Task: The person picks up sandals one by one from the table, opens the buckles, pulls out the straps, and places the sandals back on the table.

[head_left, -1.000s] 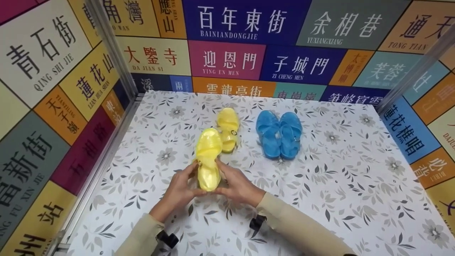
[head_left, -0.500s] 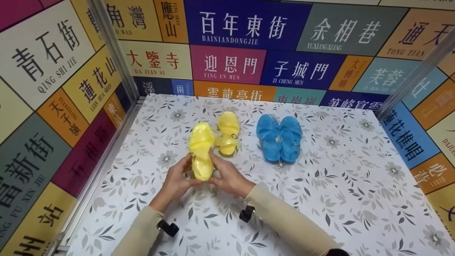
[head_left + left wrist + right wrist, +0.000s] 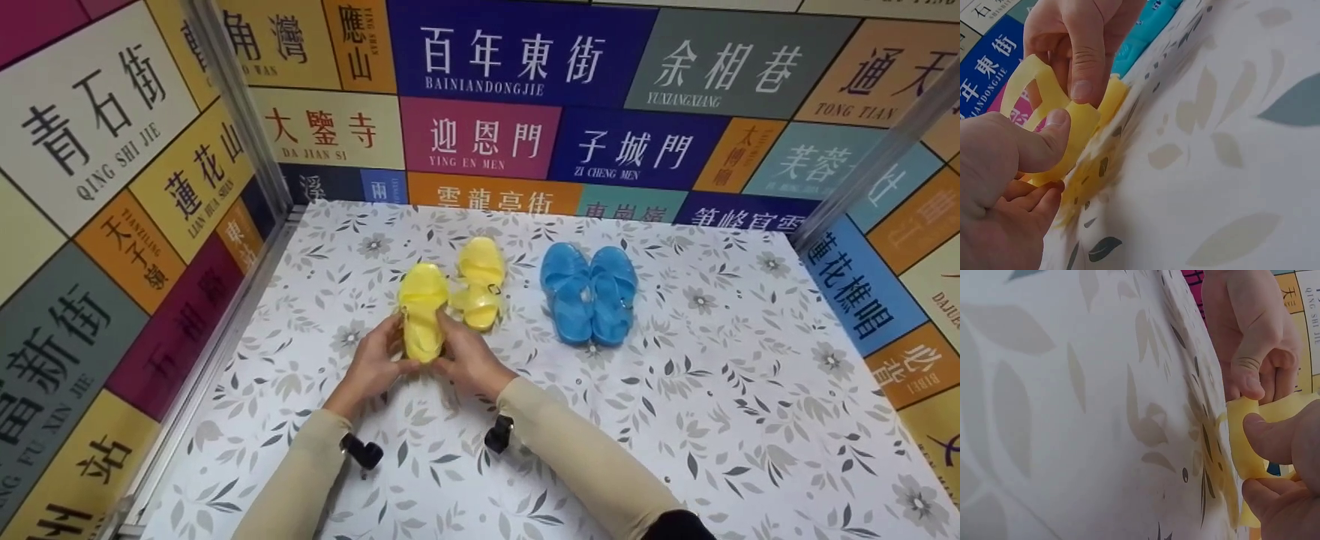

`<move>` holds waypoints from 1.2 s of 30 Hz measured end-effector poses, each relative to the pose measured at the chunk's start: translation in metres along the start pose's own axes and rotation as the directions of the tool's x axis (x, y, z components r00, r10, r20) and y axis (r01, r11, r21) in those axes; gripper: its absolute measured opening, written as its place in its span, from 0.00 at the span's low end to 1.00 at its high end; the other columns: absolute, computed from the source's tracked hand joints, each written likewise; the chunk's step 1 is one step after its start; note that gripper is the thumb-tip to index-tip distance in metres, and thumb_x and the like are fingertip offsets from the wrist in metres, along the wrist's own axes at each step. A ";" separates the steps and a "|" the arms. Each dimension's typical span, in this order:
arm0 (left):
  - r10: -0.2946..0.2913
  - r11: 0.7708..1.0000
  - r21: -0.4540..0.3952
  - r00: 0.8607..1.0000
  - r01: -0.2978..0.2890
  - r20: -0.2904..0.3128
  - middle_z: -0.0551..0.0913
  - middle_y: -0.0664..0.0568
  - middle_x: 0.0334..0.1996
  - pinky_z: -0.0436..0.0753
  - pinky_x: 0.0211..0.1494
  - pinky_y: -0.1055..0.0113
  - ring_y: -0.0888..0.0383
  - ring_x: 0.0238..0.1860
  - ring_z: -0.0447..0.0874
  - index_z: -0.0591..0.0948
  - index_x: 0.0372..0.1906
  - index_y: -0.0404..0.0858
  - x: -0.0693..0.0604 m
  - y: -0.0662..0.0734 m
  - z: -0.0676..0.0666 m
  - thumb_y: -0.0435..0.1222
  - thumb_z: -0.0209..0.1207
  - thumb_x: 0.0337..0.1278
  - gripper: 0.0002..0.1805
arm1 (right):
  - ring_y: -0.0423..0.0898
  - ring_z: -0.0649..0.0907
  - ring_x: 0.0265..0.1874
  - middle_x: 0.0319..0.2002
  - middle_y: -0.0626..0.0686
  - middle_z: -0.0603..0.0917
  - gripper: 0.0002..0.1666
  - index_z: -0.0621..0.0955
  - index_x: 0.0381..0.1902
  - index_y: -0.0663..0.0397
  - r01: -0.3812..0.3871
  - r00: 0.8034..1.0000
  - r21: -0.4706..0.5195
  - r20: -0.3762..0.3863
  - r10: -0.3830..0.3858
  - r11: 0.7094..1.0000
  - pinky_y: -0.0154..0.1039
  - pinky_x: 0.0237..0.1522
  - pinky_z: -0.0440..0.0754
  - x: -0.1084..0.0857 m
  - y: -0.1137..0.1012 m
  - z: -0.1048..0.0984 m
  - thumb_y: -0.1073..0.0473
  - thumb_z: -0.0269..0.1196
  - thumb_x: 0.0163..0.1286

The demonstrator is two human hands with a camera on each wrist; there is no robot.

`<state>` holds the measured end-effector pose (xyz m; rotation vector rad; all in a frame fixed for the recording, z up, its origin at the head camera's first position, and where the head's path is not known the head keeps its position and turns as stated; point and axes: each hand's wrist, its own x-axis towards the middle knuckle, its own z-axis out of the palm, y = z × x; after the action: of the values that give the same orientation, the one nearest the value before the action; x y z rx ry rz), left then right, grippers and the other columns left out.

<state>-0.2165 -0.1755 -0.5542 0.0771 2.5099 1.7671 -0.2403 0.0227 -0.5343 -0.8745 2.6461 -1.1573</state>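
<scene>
A yellow jelly sandal (image 3: 422, 313) is held between both hands at its heel end, toe pointing to the back wall. My left hand (image 3: 373, 361) grips its left side, thumb on the heel, and my right hand (image 3: 472, 355) grips the right side the same way. In the left wrist view both thumbs press the heel of the yellow sandal (image 3: 1081, 126). Its shadow falls close on the cloth; whether the toe touches is unclear. The other yellow sandal (image 3: 481, 266) lies just right of it, toe also to the back.
A pair of blue sandals (image 3: 568, 300) stands side by side to the right, toes to the back. White leaf-patterned cloth (image 3: 720, 435) covers the table. Panels with street names (image 3: 517, 52) wall in the back and both sides, with a metal post (image 3: 247, 105) at the left corner.
Both hands have carried the held sandal left and away from me, then lowered it toward the cloth beside the other yellow one. More of its upper straps now shows.
</scene>
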 end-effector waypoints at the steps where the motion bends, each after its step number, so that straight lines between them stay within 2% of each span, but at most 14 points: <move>1: -0.006 1.000 -0.001 1.000 0.006 0.005 0.67 0.37 0.77 0.70 0.78 0.54 0.42 0.76 0.69 0.60 0.81 0.31 0.003 -0.001 0.000 0.18 0.70 0.53 0.50 | 0.57 0.68 0.77 0.79 0.66 0.63 0.56 0.54 0.82 0.69 -0.013 1.000 0.014 -0.006 0.013 1.000 0.44 0.77 0.65 0.002 0.001 0.001 0.68 0.73 0.65; 5: -0.010 1.000 0.012 1.000 0.009 0.009 0.66 0.35 0.78 0.68 0.79 0.53 0.41 0.77 0.67 0.58 0.81 0.30 0.012 -0.006 -0.001 0.18 0.68 0.56 0.49 | 0.54 0.77 0.70 0.75 0.63 0.71 0.54 0.56 0.82 0.68 -0.047 0.998 0.033 -0.032 0.049 0.998 0.42 0.72 0.73 0.009 0.004 0.006 0.70 0.72 0.64; 7: -0.002 1.000 0.022 1.000 0.002 0.001 0.65 0.34 0.78 0.68 0.79 0.52 0.40 0.77 0.67 0.58 0.81 0.29 0.015 -0.007 0.000 0.18 0.67 0.56 0.49 | 0.52 0.81 0.64 0.73 0.62 0.75 0.53 0.58 0.82 0.66 -0.053 0.998 0.040 -0.044 0.055 0.998 0.42 0.66 0.80 0.012 0.007 0.009 0.71 0.71 0.64; 9: 0.010 0.999 0.033 1.000 -0.010 -0.008 0.66 0.34 0.77 0.68 0.79 0.52 0.40 0.77 0.67 0.58 0.81 0.29 0.018 -0.008 0.001 0.19 0.67 0.56 0.48 | 0.51 0.81 0.63 0.72 0.61 0.76 0.52 0.59 0.82 0.64 -0.052 0.996 0.038 -0.064 0.055 0.998 0.42 0.65 0.80 0.014 0.009 0.011 0.72 0.70 0.64; 12: 0.038 0.998 0.054 0.999 -0.036 -0.028 0.68 0.34 0.76 0.69 0.78 0.53 0.40 0.76 0.68 0.60 0.80 0.29 0.022 -0.008 0.004 0.20 0.68 0.55 0.47 | 0.52 0.78 0.68 0.74 0.61 0.74 0.52 0.58 0.82 0.63 -0.057 0.994 0.023 -0.095 0.059 0.998 0.43 0.71 0.75 0.017 0.012 0.014 0.73 0.69 0.65; 14: 0.054 0.996 0.076 0.998 -0.051 -0.043 0.70 0.34 0.75 0.70 0.78 0.53 0.41 0.75 0.70 0.62 0.79 0.28 0.024 -0.008 0.006 0.21 0.69 0.55 0.46 | 0.54 0.72 0.74 0.76 0.63 0.71 0.52 0.56 0.82 0.65 -0.061 0.991 0.002 -0.116 0.061 0.998 0.44 0.77 0.67 0.018 0.013 0.016 0.73 0.68 0.66; 17: 0.062 0.993 0.101 0.995 -0.054 -0.075 0.73 0.35 0.73 0.73 0.76 0.54 0.42 0.73 0.73 0.65 0.77 0.28 0.028 -0.007 0.008 0.22 0.69 0.56 0.44 | 0.57 0.69 0.76 0.77 0.66 0.67 0.52 0.52 0.82 0.69 -0.073 0.989 -0.013 -0.132 0.071 0.997 0.46 0.79 0.62 0.019 0.013 0.020 0.73 0.66 0.67; 23: 0.063 0.991 0.128 0.991 -0.048 -0.115 0.76 0.36 0.71 0.76 0.73 0.54 0.43 0.70 0.77 0.66 0.77 0.29 0.035 -0.009 0.013 0.24 0.70 0.58 0.42 | 0.61 0.65 0.78 0.77 0.72 0.64 0.49 0.47 0.80 0.78 -0.066 0.981 -0.045 -0.186 0.057 0.997 0.48 0.80 0.60 0.021 0.008 0.027 0.73 0.61 0.72; 25: 0.083 0.988 0.144 0.987 -0.064 -0.136 0.77 0.35 0.69 0.76 0.73 0.54 0.43 0.69 0.78 0.67 0.76 0.28 0.038 -0.008 0.014 0.23 0.70 0.58 0.41 | 0.61 0.64 0.78 0.77 0.73 0.63 0.47 0.47 0.79 0.79 -0.061 0.979 -0.044 -0.198 0.051 0.997 0.48 0.80 0.59 0.023 0.006 0.029 0.71 0.60 0.74; 29: 0.102 0.983 0.166 0.981 -0.075 -0.163 0.78 0.36 0.68 0.75 0.74 0.54 0.44 0.70 0.77 0.69 0.75 0.28 0.043 -0.009 0.017 0.23 0.68 0.59 0.38 | 0.60 0.61 0.80 0.79 0.72 0.59 0.48 0.46 0.80 0.78 -0.091 0.982 -0.027 -0.169 0.085 0.995 0.46 0.81 0.55 0.023 0.006 0.028 0.69 0.60 0.75; 33: 0.103 0.985 0.157 0.982 -0.077 -0.161 0.78 0.36 0.69 0.73 0.75 0.54 0.45 0.71 0.76 0.69 0.76 0.29 0.048 -0.008 0.018 0.23 0.66 0.61 0.37 | 0.59 0.57 0.81 0.81 0.72 0.54 0.51 0.44 0.80 0.77 -0.131 0.985 -0.015 -0.119 0.128 0.991 0.44 0.82 0.52 0.023 0.004 0.025 0.67 0.61 0.74; 36: 0.106 0.985 0.156 0.979 -0.079 -0.174 0.78 0.36 0.69 0.73 0.76 0.54 0.44 0.71 0.76 0.69 0.76 0.30 0.051 -0.008 0.021 0.21 0.64 0.60 0.38 | 0.60 0.57 0.82 0.81 0.73 0.53 0.52 0.43 0.81 0.77 -0.129 0.987 -0.016 -0.097 0.127 0.992 0.45 0.82 0.51 0.022 0.004 0.023 0.66 0.62 0.74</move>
<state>-0.2652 -0.1545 -0.5707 0.0439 2.8094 1.6873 -0.2530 -0.0015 -0.5507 -0.6571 2.7500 -1.1686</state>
